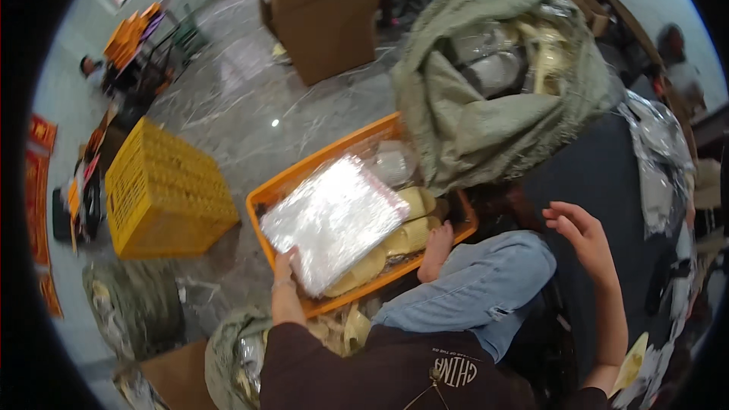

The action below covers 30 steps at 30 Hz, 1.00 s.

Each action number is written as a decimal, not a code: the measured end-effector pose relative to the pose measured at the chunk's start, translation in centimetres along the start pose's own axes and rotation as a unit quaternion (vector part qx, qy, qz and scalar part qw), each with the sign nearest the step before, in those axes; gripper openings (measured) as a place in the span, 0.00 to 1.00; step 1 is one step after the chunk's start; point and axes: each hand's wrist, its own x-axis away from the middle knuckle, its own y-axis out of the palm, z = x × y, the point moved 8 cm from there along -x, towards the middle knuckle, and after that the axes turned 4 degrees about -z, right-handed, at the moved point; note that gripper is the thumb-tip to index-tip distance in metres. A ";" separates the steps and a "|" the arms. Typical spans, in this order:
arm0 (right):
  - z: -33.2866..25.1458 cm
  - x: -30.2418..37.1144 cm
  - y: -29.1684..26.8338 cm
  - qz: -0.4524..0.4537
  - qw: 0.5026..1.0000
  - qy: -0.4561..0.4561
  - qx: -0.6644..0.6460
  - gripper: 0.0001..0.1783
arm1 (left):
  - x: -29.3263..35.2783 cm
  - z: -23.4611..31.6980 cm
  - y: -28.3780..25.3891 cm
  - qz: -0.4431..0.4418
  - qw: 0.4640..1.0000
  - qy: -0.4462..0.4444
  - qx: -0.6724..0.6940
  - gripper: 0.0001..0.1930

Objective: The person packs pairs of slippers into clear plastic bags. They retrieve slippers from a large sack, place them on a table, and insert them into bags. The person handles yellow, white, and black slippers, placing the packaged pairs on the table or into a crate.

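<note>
A flat, shiny stack of clear plastic bags [342, 216] lies across an orange crate [304, 157]. My left hand [285, 264] grips the stack at its near left edge; some of its fingers are hidden. Under and beside the stack are cream-coloured curved pieces [414, 235] and a clear-wrapped grey bundle [393, 163]. Over the dark padded surface on the right, my right hand [579, 231] is raised with nothing in it, its fingers apart and slightly bent. My bare foot [436, 252] rests at the crate's right side.
A big green woven sack [501, 140] of wrapped pieces stands beyond the crate. To the left is a yellow crate [167, 197]; a tall cardboard box [326, 15] is farther back. Smaller sacks [133, 307] sit at lower left. Plastic wrap [657, 159] hangs at right. Other people are in the background.
</note>
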 end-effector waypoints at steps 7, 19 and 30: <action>6.9 14.2 -8.9 0.299 0.952 -0.002 -0.071 0.13 | 5.1 12.5 13.0 0.321 0.803 0.383 -0.325 0.26; 15.8 26.8 -11.1 0.500 0.863 0.001 0.073 0.11 | 26.3 37.2 60.3 -0.285 0.663 0.655 -0.223 0.16; 13.9 26.2 -9.0 0.611 0.680 -0.046 0.404 0.10 | 20.0 44.0 78.4 -0.108 0.292 0.739 -0.598 0.39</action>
